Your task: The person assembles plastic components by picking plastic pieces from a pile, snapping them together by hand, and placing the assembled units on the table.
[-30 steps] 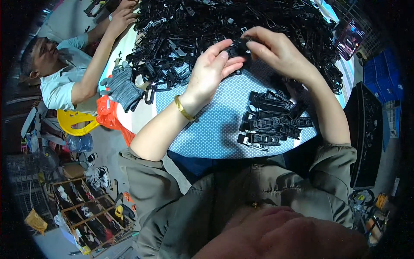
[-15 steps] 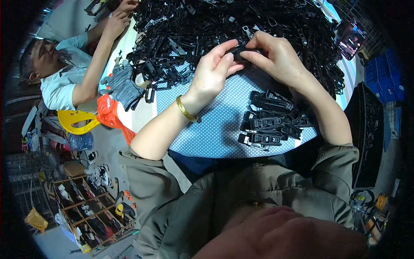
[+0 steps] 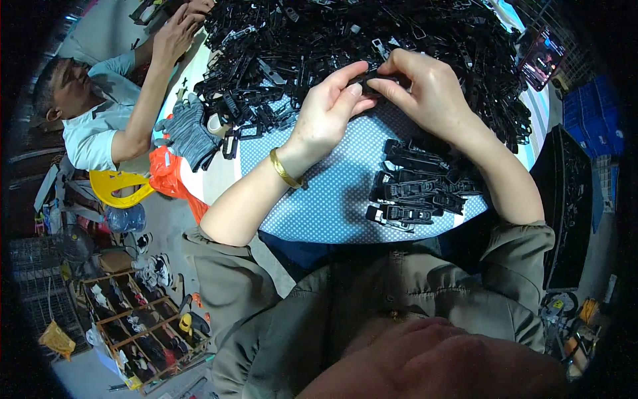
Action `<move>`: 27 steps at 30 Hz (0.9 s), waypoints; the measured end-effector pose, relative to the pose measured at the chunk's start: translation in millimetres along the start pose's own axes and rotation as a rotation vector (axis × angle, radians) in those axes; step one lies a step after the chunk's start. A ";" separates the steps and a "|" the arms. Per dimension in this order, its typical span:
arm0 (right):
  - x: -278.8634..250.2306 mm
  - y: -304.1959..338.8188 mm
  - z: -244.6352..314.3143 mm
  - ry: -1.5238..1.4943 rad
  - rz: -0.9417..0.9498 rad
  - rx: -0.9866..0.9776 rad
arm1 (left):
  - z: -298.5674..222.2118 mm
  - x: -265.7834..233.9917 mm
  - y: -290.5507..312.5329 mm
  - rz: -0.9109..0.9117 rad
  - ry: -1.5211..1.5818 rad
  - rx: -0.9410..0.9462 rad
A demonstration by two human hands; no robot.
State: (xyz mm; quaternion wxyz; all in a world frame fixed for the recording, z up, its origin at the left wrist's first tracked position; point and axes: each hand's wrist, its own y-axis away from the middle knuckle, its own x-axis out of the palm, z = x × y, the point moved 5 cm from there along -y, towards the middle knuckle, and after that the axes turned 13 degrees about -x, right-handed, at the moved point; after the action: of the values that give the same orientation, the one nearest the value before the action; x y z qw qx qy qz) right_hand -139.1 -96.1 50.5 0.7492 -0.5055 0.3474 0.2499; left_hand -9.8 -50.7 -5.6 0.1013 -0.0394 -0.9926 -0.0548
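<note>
Between my two hands, in front of the heap, is a small black plastic part [image 3: 369, 81], mostly covered by the fingers. My left hand [image 3: 325, 112], with a gold bangle at its wrist, has thumb and fingers closed round one end. From the other side my right hand [image 3: 425, 90] pinches it between thumb and forefinger. Beyond both hands spreads a large heap of black plastic clip-like parts [image 3: 292, 40]. Nearer to me, below the right hand, several similar black parts [image 3: 415, 189] lie stacked side by side on a blue dotted cloth [image 3: 299, 209].
Left of the heap lie a grey knit glove [image 3: 193, 136] and a roll of tape [image 3: 216, 124]. A red plastic bag [image 3: 166, 169] hangs at the table's left edge beside a yellow stool [image 3: 119, 188]. A co-worker [image 3: 100, 123] sits there. A lit phone [image 3: 541, 60] stands at the right.
My fingers shift slightly around the black part; my arms stay almost in place. The co-worker's hand has moved slightly at the table's far left.
</note>
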 end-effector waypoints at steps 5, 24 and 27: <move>6.8 5.0 -3.4 0.077 -0.167 -0.128 | -10.0 3.7 3.7 0.005 -0.066 0.000; -13.3 -15.4 -93.6 -0.644 -0.041 0.286 | -32.7 26.1 20.1 0.109 -0.318 0.255; -38.5 -26.4 -85.3 0.357 -0.072 0.174 | -30.7 51.8 34.1 0.296 -0.855 0.675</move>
State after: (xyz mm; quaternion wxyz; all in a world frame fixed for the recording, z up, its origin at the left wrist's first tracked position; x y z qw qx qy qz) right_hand -167.2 -186.1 74.5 0.7250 -0.4874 0.4766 0.0983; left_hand -51.4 -17.0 38.4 -0.2965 -0.1621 -0.8916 0.3013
